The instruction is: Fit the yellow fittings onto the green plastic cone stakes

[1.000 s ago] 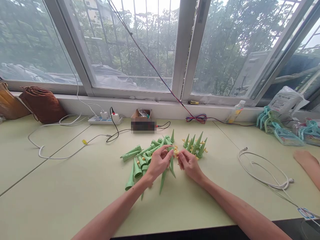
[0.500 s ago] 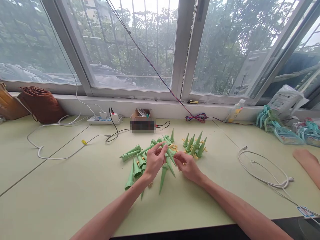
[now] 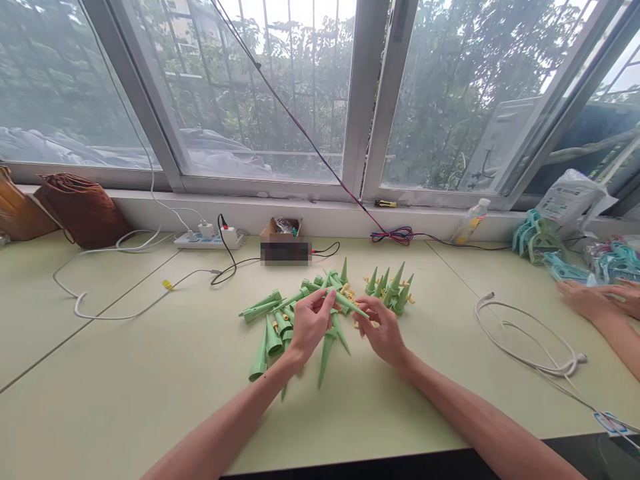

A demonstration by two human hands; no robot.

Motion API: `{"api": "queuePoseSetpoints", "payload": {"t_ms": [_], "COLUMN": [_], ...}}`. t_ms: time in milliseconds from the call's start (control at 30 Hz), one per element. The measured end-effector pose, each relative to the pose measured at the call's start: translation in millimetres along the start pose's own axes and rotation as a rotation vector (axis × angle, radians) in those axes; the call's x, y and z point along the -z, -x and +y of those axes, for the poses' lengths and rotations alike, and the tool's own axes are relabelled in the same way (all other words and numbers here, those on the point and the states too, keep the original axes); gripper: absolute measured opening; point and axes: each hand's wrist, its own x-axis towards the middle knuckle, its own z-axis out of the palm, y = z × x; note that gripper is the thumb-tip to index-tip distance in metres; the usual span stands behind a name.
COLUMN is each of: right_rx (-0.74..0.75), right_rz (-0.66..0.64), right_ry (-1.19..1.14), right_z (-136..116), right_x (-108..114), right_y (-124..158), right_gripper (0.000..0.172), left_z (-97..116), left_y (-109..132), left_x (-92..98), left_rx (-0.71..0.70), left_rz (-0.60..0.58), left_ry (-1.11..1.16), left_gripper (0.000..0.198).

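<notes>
My left hand (image 3: pixel 311 327) is closed, pinching a green plastic watering spike (image 3: pixel 347 303) at its wide end. The spike lies nearly level, its point toward the right. At that point my right hand (image 3: pixel 383 331) is curled, thumb and fingers close together; whatever they grip is hidden. A loose pile of green spikes (image 3: pixel 274 341) spreads around and beneath my left hand, with small yellow valve pieces (image 3: pixel 349 291) among them. Beyond my right hand stands a group of spikes (image 3: pixel 395 283) with points up and yellow pieces at their sides.
Behind the pile sits a small open cardboard box (image 3: pixel 281 229), near a white power strip (image 3: pixel 210 240). A coiled white cable (image 3: pixel 530 353) lies to the right. Another person's hands (image 3: pixel 590 300) rest by teal plastic items (image 3: pixel 620 263). A bottle (image 3: pixel 470 223) stands by the window.
The held spike has swung from pointing downward to nearly level, pointing right. My right hand has shifted slightly right. At the far right, the other person's hands have reached in toward the teal items.
</notes>
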Motion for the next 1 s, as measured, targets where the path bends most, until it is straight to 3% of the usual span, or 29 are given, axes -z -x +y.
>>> {"api": "queuePoseSetpoints", "payload": {"t_ms": [400, 700, 1000], "right_rx": [0.128, 0.064, 0.06], "right_rz": [0.198, 0.365, 0.294], "right_ry": [0.136, 0.272, 0.442], "right_z": [-6.0, -2.2, -2.4], "right_x": [1.9, 10.0, 11.4], "right_y": [0.3, -6.9, -10.7], "right_gripper": [0.013, 0.018, 0.026], "left_z": [-1.5, -3.4, -4.8], "left_y": [3.1, 2.9, 3.2], "left_x": [-1.1, -1.1, -0.9], "left_rx": [-0.084, -0.091, -0.113], "left_rz": [-0.076, -0.06, -0.076], "left_ry": [-0.252, -0.21, -0.226], "left_gripper": [0.038, 0.032, 0.024]}}
